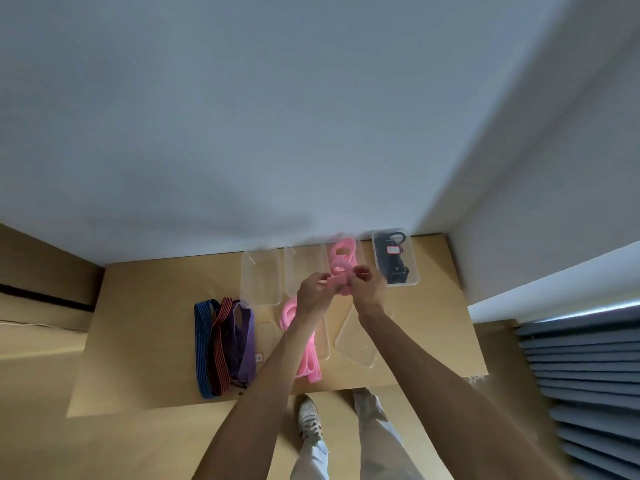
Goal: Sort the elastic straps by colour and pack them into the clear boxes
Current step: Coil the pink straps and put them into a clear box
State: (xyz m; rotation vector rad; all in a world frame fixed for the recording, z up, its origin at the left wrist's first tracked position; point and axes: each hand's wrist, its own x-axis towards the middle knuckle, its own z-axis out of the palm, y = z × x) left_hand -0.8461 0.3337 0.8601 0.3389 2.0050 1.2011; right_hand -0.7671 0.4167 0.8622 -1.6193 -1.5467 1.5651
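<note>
Both hands hold one pink strap (335, 280) above the table, my left hand (314, 292) pinching one end and my right hand (367, 285) pinching the other. Behind them a clear box (358, 252) holds more pink strap (341, 250). Further pink straps (306, 365) lie on the table under my left forearm. Blue (201, 355), red-striped (221, 355) and purple (246, 341) straps lie in a bunch on the left. The far-right clear box (414, 268) contains black straps (393, 261). Two clear boxes (261, 282) (301, 268) hold nothing.
A clear lid (356, 341) lies on the wooden table (145, 323) to the right of the loose pink straps, another partly under them. The wall runs directly behind the boxes. A grey pleated blind (585, 368) is at the right. My legs and shoes show below the table edge.
</note>
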